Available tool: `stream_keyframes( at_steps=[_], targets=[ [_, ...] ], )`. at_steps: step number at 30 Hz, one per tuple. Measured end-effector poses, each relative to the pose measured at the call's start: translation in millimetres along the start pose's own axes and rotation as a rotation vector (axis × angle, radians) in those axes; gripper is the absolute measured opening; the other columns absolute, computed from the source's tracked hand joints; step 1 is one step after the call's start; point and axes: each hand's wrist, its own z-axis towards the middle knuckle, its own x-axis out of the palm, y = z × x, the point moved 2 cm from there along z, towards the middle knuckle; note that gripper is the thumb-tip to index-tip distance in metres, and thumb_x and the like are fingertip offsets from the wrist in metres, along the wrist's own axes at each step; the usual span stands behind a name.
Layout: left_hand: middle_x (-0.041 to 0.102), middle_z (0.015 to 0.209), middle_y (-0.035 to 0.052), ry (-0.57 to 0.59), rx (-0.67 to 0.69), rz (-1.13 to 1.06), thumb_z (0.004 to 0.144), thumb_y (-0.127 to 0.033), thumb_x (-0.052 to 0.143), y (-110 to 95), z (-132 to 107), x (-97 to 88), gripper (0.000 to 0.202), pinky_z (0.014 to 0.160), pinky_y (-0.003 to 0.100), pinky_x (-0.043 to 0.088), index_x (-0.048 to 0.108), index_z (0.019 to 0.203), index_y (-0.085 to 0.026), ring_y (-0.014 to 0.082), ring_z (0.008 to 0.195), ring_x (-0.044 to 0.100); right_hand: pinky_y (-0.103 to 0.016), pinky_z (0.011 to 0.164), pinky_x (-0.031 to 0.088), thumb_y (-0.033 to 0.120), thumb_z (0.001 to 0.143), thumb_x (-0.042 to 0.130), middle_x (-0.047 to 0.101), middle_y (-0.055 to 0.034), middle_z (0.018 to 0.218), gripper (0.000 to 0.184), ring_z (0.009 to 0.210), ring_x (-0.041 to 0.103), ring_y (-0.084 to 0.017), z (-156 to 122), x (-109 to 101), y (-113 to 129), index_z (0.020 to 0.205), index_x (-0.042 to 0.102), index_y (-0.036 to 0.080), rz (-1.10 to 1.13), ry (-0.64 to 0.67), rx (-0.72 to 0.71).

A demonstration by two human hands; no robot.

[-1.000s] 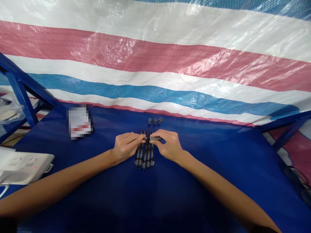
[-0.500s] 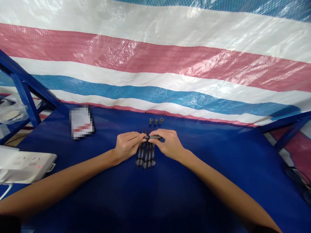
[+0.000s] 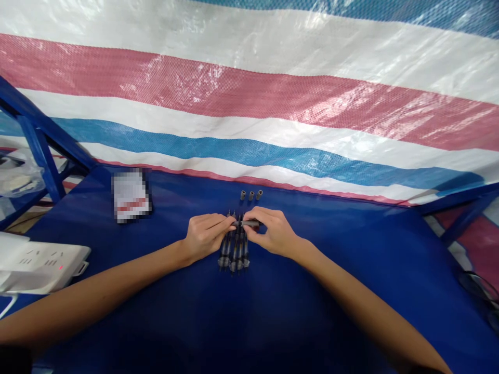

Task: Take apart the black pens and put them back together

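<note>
The left hand [image 3: 205, 238] and right hand [image 3: 273, 234] are pinching a slim dark pen barrel [image 3: 246, 223] crosswise, their fingers [image 3: 218, 221] closing narrowly on it, just above a row of ribbed clear-and-black pens [image 3: 234, 249], while three short grey tubes [image 3: 250, 195] are standing beyond it – smooth blue tarp [image 3: 312, 296] is stretching open on both sides.

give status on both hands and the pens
Hands: left hand and right hand pinching dark slim cylinder. Under it, clear-barrelled pens side by side. Beyond, three small grey cylinders upright, apart from the hands.
</note>
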Motion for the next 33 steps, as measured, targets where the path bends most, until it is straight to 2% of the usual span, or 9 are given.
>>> stream_keyframes(
  at_steps=[5,9,13,16,23,27,30,33],
  targets=[
    [0.072,0.078,0.0049,0.010,-0.018,-0.017,0.086,-0.016,0.058,1,-1,-0.4,0.014,0.063,0.023,0.054,0.065,0.098,-0.017,0.0130,0.065,0.067,-0.024,0.058,0.044,0.020,0.086,0.049,0.062,-0.0031,0.074,0.011,0.059,0.052,-0.011,-1,3,1,0.084,0.060,0.017,-0.010,-0.008,0.004],
    [0.071,0.077,0.0045,0.019,-0.103,-0.055,0.087,-0.017,0.058,6,1,-0.2,0.012,0.061,0.021,0.052,0.067,0.096,-0.016,0.0114,0.064,0.066,-0.026,0.065,0.046,0.025,0.089,0.052,0.066,-0.0047,0.079,0.014,0.067,0.059,-0.013,1,-8,-4,0.092,0.063,0.016,-0.043,0.069,0.046],
    [0.071,0.076,0.0037,0.029,-0.167,-0.071,0.088,-0.019,0.058,7,3,-1.3,0.012,0.060,0.020,0.050,0.068,0.093,-0.015,0.0106,0.064,0.064,-0.026,0.068,0.046,0.026,0.090,0.053,0.067,-0.0050,0.081,0.016,0.070,0.060,-0.014,4,-20,-8,0.093,0.065,0.015,-0.052,0.119,0.066],
    [0.071,0.077,0.0032,0.031,-0.146,-0.072,0.086,-0.017,0.060,6,3,-0.9,0.010,0.061,0.020,0.050,0.067,0.092,-0.015,0.0104,0.064,0.064,-0.026,0.067,0.045,0.027,0.092,0.050,0.066,-0.0047,0.082,0.020,0.070,0.058,-0.014,4,-23,-8,0.093,0.066,0.015,-0.036,0.156,0.027],
    [0.070,0.075,0.0030,-0.021,0.003,-0.030,0.083,-0.009,0.061,4,1,1.3,0.012,0.062,0.021,0.052,0.066,0.093,-0.015,0.0115,0.064,0.065,-0.026,0.060,0.042,0.024,0.092,0.048,0.064,-0.0041,0.072,0.024,0.061,0.054,-0.012,0,-20,-6,0.087,0.069,0.013,-0.049,0.213,-0.041],
    [0.070,0.075,0.0042,0.020,0.007,0.002,0.085,-0.013,0.060,3,2,1.3,0.011,0.060,0.021,0.052,0.064,0.095,-0.014,0.0119,0.063,0.065,-0.024,0.060,0.042,0.023,0.092,0.049,0.065,-0.0040,0.072,0.023,0.062,0.055,-0.012,0,-20,-6,0.085,0.068,0.013,-0.069,0.174,-0.023],
    [0.070,0.076,0.0047,0.068,0.044,0.051,0.085,-0.011,0.057,1,2,1.6,0.014,0.059,0.022,0.052,0.061,0.098,-0.013,0.0121,0.062,0.064,-0.025,0.055,0.037,0.024,0.093,0.046,0.060,-0.0032,0.065,0.029,0.057,0.050,-0.012,-2,-17,-4,0.076,0.066,0.013,-0.152,0.141,-0.096],
    [0.069,0.074,0.0039,0.052,0.115,0.083,0.083,-0.006,0.056,-2,0,0.5,0.018,0.059,0.023,0.052,0.059,0.100,-0.013,0.0121,0.060,0.064,-0.025,0.052,0.032,0.025,0.094,0.042,0.055,-0.0022,0.059,0.035,0.052,0.045,-0.011,-5,-12,-1,0.069,0.063,0.013,-0.233,0.090,-0.157]
  ],
)
